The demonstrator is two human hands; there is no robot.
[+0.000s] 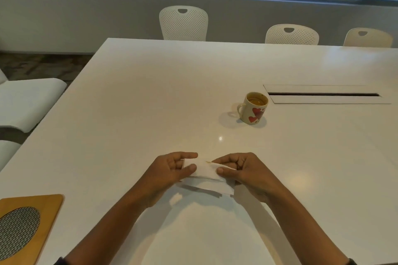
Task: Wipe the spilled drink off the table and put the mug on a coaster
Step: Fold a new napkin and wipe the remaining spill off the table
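A white mug (253, 108) with red hearts stands upright on the white table (133, 101), right of centre, with a little brown drink inside. Nearer to me, both hands hold a folded white paper napkin (206, 173) just above the tabletop. My left hand (172, 171) pinches its left end and my right hand (241, 170) pinches its right end. A thin brown stain shows on the napkin's top edge. A small wet glint (220, 138) lies on the table between napkin and mug. A wooden coaster (28, 225) with an oval mesh inset sits at the near left corner.
A long cable slot (323, 94) is set into the table right of the mug. White perforated chairs (183, 23) stand along the far edge, and white seats (25, 99) line the left side. The table's left edge runs diagonally toward me.
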